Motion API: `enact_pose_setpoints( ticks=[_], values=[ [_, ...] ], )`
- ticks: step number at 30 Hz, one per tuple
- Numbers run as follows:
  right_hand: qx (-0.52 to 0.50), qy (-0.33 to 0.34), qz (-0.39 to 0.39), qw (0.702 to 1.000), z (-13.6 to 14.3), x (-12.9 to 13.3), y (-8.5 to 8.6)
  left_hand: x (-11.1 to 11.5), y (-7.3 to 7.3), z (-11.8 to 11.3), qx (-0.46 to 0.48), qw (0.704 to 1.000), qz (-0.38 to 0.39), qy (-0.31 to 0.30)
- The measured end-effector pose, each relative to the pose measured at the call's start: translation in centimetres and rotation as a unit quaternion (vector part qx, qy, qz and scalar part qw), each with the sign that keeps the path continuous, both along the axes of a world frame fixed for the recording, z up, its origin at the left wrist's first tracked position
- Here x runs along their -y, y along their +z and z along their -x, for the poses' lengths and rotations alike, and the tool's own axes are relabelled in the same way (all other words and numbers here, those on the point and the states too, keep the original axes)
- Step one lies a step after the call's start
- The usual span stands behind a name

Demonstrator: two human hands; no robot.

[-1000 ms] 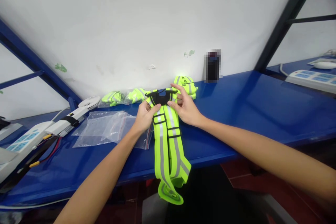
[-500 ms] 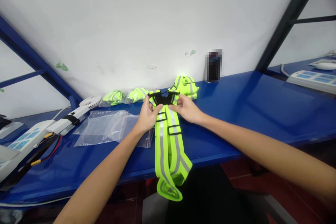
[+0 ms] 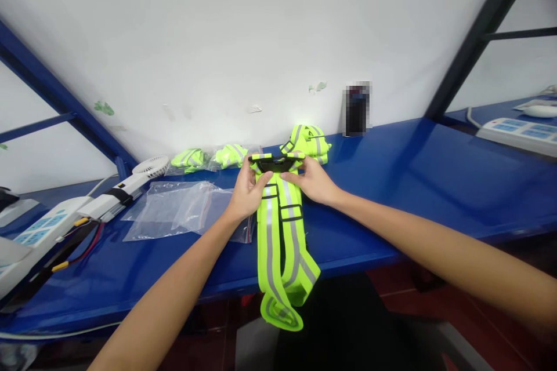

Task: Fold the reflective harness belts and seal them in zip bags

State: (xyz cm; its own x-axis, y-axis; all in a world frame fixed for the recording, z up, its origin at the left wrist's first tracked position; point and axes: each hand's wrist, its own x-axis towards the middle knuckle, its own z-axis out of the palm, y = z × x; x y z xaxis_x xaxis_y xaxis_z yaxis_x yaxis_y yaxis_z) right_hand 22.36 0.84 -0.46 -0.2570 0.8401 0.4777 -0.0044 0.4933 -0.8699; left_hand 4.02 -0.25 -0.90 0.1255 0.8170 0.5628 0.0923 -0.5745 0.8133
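Both hands, left hand (image 3: 251, 190) and right hand (image 3: 314, 181), grip the neon-yellow reflective strap harness (image 3: 270, 226) above the blue metal bench (image 3: 369, 208)

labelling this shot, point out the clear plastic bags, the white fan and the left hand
Clear plastic bags (image 3: 163, 214): head view, on the flat film left of the hands.
White fan (image 3: 150, 166): head view, on its round grille.
Left hand (image 3: 247, 196): head view, on the back of the hand.
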Motion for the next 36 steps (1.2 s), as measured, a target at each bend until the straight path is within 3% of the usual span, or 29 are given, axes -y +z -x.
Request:
enact_pose_setpoints(
  ticks=[10, 18, 25, 31, 36],
  values=[
    [0.057, -0.055, -0.014, 0.997, 0.1, 1.0, 0.6, 0.2, -0.4, 0.2, -0.006, 0.997, -0.003, 0.071],
    [0.004, 0.053, 0.046, 0.998, 0.3, 0.9, 0.2, 0.0, 0.1, 0.0, -0.001, 0.997, -0.031, 0.072],
    [-0.029, 0.098, 0.013, 0.995, -0.1, 1.3, 0.9, -0.5, 0.5, 0.4, 0.013, 0.999, -0.029, 0.043],
    [-0.124, 0.193, 0.213, 0.95, -0.3, 1.7, 2.1, -0.9, 0.3, 0.6, 0.043, 0.999, -0.006, 0.033],
    [-0.164, 0.16, 0.254, 0.94, -0.1, 1.3, 2.1, -0.4, 0.3, 0.2, 0.058, 0.998, 0.012, 0.023]
  ],
)
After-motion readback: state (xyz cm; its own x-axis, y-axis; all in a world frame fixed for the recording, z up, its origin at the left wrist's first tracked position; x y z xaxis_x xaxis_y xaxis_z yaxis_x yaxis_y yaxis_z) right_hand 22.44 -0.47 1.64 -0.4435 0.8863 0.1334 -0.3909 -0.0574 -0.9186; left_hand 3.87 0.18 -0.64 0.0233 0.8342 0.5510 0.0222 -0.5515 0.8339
